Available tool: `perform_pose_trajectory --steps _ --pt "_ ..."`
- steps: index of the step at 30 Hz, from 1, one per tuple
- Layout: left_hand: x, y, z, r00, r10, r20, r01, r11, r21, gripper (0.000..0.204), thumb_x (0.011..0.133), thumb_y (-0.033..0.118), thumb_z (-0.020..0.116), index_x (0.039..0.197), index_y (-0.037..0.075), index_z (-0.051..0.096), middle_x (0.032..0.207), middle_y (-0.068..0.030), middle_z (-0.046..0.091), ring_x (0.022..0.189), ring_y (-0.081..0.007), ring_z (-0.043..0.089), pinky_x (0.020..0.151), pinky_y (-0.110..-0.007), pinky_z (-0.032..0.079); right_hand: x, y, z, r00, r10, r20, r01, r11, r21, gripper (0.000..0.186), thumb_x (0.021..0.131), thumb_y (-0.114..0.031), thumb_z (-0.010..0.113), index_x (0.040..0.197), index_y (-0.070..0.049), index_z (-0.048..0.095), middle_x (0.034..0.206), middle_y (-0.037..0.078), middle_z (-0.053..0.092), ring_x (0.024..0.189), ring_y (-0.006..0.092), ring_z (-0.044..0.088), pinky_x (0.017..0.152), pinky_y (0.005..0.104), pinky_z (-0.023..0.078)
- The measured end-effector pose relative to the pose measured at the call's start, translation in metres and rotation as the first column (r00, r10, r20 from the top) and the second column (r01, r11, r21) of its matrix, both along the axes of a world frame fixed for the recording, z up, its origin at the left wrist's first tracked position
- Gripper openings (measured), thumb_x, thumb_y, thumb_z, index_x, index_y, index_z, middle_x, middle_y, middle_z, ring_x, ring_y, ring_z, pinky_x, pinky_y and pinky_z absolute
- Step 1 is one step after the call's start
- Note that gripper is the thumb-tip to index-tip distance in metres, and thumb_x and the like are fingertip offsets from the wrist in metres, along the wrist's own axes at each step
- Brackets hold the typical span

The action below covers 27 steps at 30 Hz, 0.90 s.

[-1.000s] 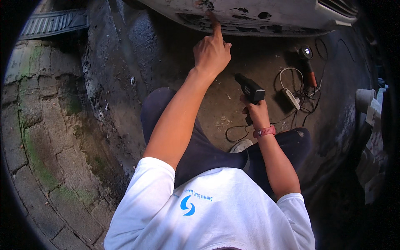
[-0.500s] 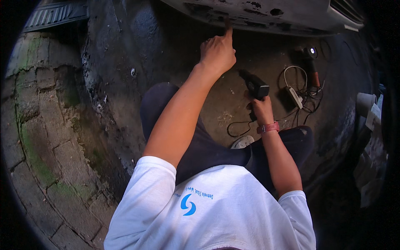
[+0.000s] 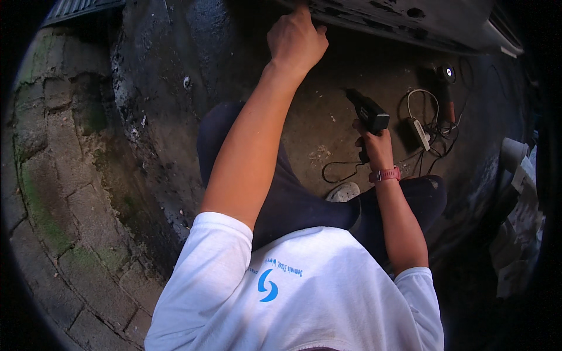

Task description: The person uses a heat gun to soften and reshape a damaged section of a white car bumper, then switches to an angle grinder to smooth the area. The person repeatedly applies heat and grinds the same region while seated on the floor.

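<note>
My left hand point(image 3: 295, 44) reaches forward to the lower edge of a grey car bumper point(image 3: 386, 26) with dark worn patches and a round hole. Its index finger is stretched out against that edge, the thumb stands apart, and it holds nothing; the fingertip is partly hidden near the picture's rim. In my right hand point(image 3: 377, 146) is a black corded pistol-grip power tool point(image 3: 370, 112), held by its handle over the floor, its narrow nose toward the bumper and slightly left. A red watch point(image 3: 384, 175) is on the right wrist.
A white power strip point(image 3: 420, 133) with tangled cords lies right of the tool. Beyond it rests a dark tool with an orange-brown handle point(image 3: 448, 111) and a bright round spot. Mossy paving point(image 3: 47, 169) runs along the left. A pale container point(image 3: 513, 153) and crumpled sheets stand at right.
My left hand has shifted forward and slightly left along the bumper edge. The bumper, cords and right hand with the tool appear slightly further right in the picture.
</note>
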State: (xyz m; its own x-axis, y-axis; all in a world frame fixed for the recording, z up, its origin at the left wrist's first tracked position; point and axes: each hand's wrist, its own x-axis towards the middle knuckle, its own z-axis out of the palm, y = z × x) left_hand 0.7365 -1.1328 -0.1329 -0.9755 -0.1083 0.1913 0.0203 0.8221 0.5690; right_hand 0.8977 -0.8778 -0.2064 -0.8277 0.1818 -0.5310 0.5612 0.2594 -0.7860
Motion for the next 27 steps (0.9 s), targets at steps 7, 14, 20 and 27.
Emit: perform_pose_trajectory --steps 7,14,20,27 --pt "0.006 0.006 -0.004 0.998 -0.044 -0.036 0.042 0.997 -0.063 0.052 0.088 0.024 0.081 0.131 0.004 0.061 0.096 -0.0261 0.077 0.100 -0.0477 0.075 0.091 -0.055 0.061 -0.002 -0.003 -0.009 0.999 0.029 -0.023 -0.029 0.999 0.016 0.043 0.090 -0.027 0.086 0.124 -0.003 0.074 0.101 0.004 0.076 0.065 0.0114 0.064 0.059 0.0289 0.051" --pt "0.006 -0.002 0.000 0.998 -0.061 0.034 0.059 0.997 0.040 0.079 0.094 0.023 0.075 0.162 0.002 0.040 0.102 -0.0277 0.075 0.098 -0.0490 0.073 0.090 -0.058 0.057 -0.001 -0.005 -0.015 0.999 0.046 -0.028 -0.043 0.995 0.086 0.043 0.090 -0.029 0.086 0.118 0.000 0.072 0.093 0.004 0.073 0.066 0.0129 0.065 0.059 0.0306 0.053" --pt "0.005 0.008 0.009 0.998 -0.031 0.058 0.021 0.988 0.156 0.077 0.094 0.023 0.077 0.157 0.005 0.037 0.103 -0.0271 0.076 0.097 -0.0466 0.074 0.089 -0.056 0.059 -0.002 -0.005 -0.011 0.996 0.094 0.008 -0.094 0.985 0.147 0.045 0.089 -0.033 0.087 0.115 0.000 0.073 0.082 0.004 0.071 0.063 0.0132 0.066 0.057 0.0311 0.049" --pt "-0.015 0.018 -0.011 0.910 0.287 -0.300 -0.090 0.842 0.532 0.090 0.095 0.020 0.076 0.168 0.003 0.026 0.112 -0.0316 0.074 0.103 -0.0524 0.071 0.093 -0.059 0.056 0.003 0.002 -0.012 0.992 0.128 0.007 -0.127 0.973 0.193 0.045 0.090 -0.031 0.086 0.116 0.002 0.071 0.083 0.004 0.071 0.063 0.0134 0.066 0.057 0.0316 0.050"
